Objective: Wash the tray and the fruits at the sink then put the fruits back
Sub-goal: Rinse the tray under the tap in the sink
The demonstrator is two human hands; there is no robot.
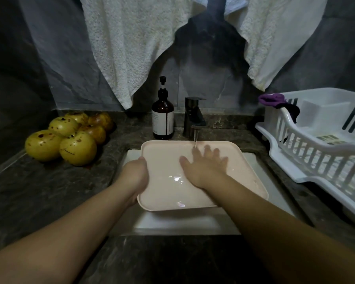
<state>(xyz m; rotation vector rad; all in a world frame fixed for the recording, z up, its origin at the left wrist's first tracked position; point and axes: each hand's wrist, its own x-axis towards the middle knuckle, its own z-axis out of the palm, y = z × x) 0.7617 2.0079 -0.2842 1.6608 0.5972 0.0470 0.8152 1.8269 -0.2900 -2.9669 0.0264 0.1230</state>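
A pale pink tray [162,158] is held over the sink [275,181], under the tap [193,116], whose water runs onto the tray's far edge. My left hand [136,175] grips the tray's left rim. My right hand [205,166] lies flat inside the tray with its fingers spread, and its fingertips are blurred. A shallow pool of water shines on the tray's bottom. Several yellow-green fruits [78,147] with dark red spots lie in a heap on the dark counter to the left of the sink.
A brown pump bottle [162,117] stands left of the tap. A white dish rack [324,144] with a purple cloth [275,99] on its rim fills the counter at right. White towels [131,48] hang above the counter.
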